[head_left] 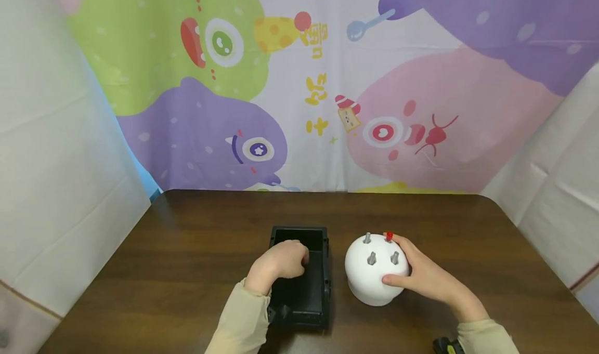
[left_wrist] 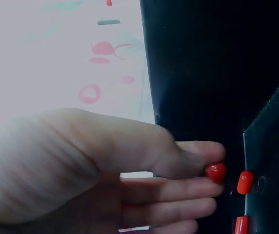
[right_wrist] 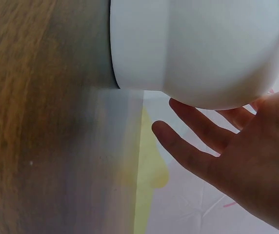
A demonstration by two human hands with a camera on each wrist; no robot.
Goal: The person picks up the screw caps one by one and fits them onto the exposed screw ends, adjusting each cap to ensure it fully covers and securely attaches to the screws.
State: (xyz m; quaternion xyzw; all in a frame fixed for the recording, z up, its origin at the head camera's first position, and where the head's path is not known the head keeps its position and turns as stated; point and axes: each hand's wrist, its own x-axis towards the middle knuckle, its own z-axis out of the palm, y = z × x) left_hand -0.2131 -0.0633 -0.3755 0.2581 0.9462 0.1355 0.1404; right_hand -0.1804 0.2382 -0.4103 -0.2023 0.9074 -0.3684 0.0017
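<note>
Left hand (left_wrist: 110,151) pinches a small red cap (left_wrist: 216,172) at thumb and fingertips, other fingers stretched out below. Black tray (left_wrist: 198,68) fills most of the right side, dark wall behind the fingertips. Second red cap (left_wrist: 245,182) just right of the pinched one, third (left_wrist: 241,225) below it, cut by bottom edge. Pale cloth (left_wrist: 42,63) at left, washed out, pink print (left_wrist: 90,93). Grey ridged peg (left_wrist: 109,22) near top, red bit (left_wrist: 109,2) above it.
</note>
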